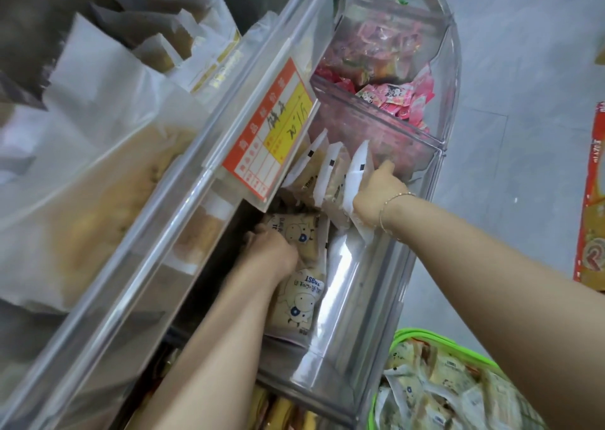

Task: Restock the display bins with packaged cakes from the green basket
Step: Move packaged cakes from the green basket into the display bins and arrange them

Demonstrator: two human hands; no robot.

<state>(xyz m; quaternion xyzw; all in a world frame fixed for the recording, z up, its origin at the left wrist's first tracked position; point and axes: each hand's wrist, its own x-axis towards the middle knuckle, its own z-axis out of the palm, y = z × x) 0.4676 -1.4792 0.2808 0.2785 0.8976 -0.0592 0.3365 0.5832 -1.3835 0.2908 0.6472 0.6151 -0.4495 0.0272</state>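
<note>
From the head camera, looking down, a clear plastic display bin (370, 302) runs diagonally across the middle, and both bare arms reach into it. The left hand (270, 249) is low in the bin with its fingers curled down onto a cream cake packet printed with a cartoon cow (296, 230), which lies flat; whether the fingers actually close around the packet or only press on it cannot be told, since the hand is blurred and seen from behind. A second packet of the same kind (299, 302) lies flat just below that hand, against the forearm. The right hand (381, 189), with a thin bracelet (389, 208) at the wrist, is further up the bin, its fingers wrapped over the top edge of an upright white-edged packet (358, 171) at the near end of a row of standing packets (327, 171). A clear divider (376, 112) separates this section from the next one, which holds pink and red wrapped snacks (402, 94). An orange and yellow price card (271, 135) hangs on the bin's left rail. Left of the rail lie larger white bread bags (98, 108). At the bottom right the green basket (435, 338) sits on the grey floor (523, 86), just beside the bin, full of more cow-printed cake packets (432, 393). A red carton (592, 200) shows at the right edge.
</note>
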